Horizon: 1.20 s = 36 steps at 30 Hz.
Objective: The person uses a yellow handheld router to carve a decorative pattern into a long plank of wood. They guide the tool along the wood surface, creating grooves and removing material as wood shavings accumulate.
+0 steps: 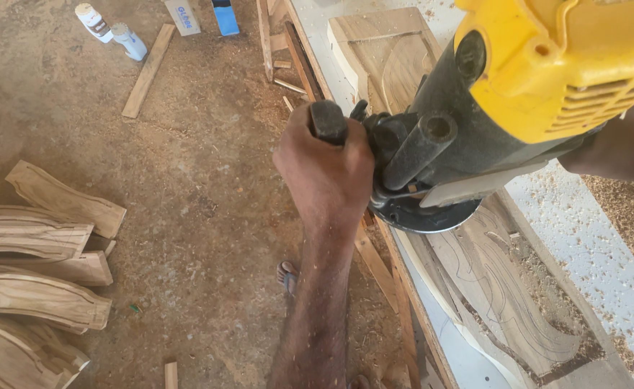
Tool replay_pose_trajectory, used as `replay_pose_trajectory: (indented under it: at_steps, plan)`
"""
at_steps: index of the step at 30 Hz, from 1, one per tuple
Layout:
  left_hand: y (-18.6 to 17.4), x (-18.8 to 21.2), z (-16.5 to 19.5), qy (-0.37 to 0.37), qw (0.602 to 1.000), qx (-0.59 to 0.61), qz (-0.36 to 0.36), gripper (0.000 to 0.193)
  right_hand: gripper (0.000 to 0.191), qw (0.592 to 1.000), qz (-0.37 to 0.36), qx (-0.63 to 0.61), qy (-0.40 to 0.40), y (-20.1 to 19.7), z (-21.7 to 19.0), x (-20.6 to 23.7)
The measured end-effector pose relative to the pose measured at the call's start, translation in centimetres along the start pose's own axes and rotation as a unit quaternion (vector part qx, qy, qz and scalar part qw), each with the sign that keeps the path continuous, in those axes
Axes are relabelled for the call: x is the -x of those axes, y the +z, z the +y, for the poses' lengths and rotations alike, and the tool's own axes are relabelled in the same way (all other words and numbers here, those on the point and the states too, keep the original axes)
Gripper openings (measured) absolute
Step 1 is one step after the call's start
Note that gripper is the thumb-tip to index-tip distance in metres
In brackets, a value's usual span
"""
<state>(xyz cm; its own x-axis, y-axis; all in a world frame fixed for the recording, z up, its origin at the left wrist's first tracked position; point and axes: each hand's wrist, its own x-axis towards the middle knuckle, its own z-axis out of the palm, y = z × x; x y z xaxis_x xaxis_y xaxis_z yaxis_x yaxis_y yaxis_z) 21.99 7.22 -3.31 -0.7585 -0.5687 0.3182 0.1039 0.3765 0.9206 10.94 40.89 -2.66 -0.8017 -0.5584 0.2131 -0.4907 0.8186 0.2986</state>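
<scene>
My left hand (326, 167) is closed around the black side handle (328, 121) of a yellow and black router (475, 108). The router's round base (421, 216) rests on a wooden board (504, 288) with a carved recess and pencilled curves. My right forearm (619, 151) shows behind the yellow housing at the right. The right hand itself is hidden by the tool. Sawdust covers my left arm.
The board lies on a white bench (591, 245) strewn with wood chips. A second routed panel (385, 50) lies farther along it. Curved wooden pieces (36, 281) are stacked on the dirt floor at the left. Two glue bottles (112, 32) and a wood strip (146, 72) lie at the top left.
</scene>
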Motion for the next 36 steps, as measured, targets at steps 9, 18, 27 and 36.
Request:
replay_pose_trajectory:
  at_steps: [9,18,27,36]
  plan:
    - [-0.3,1.0,-0.9,0.015,0.999,-0.008,0.030,0.010,0.068,0.999,-0.028,0.010,0.016,0.0,-0.3,-0.6]
    - [-0.8,1.6,-1.0,0.019,0.999,-0.008,0.035,0.009,0.064,0.999,-0.042,0.016,0.023,0.1,-0.2,-0.8]
    - [0.1,0.0,-0.8,-0.014,1.000,-0.007,-0.015,0.008,0.061,0.997,-0.059,0.036,0.042,-0.5,-0.5,0.7]
    - [1.2,-2.8,0.6,-0.012,0.994,0.018,-0.106,0.008,0.058,0.991,-0.092,0.051,0.085,-1.5,-2.7,5.5]
